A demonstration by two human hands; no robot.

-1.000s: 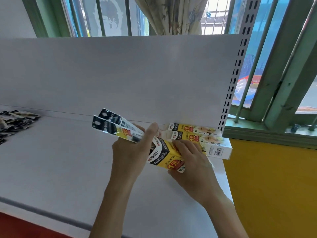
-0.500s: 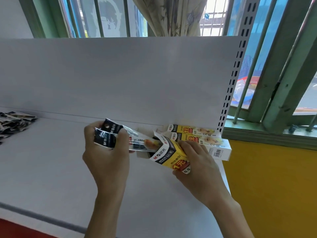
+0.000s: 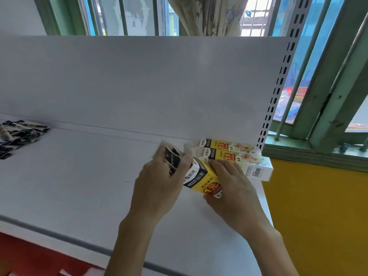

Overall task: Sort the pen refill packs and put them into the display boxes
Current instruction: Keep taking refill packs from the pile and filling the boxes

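A yellow, black and white display box [image 3: 201, 179] lies tilted on the white shelf [image 3: 79, 176], its open end facing left. My right hand [image 3: 229, 188] grips that box from the right side. My left hand [image 3: 159, 184] is closed around the black ends of the pen refill packs [image 3: 172, 159], pressed against the box mouth; most of the packs' length is hidden by the hand and box. Two more display boxes [image 3: 237, 154] lie behind, against the shelf's back panel.
A pile of loose black refill packs [image 3: 18, 134] lies at the shelf's far left. The white back panel [image 3: 139, 86] rises behind, with a perforated upright [image 3: 278, 92] at its right. The shelf ends just right of the boxes, beside a yellow wall [image 3: 318, 216].
My left hand has moved right with the refill packs, from holding them out to the left to pressing them into the open end of the box. My right hand keeps hold of the box.
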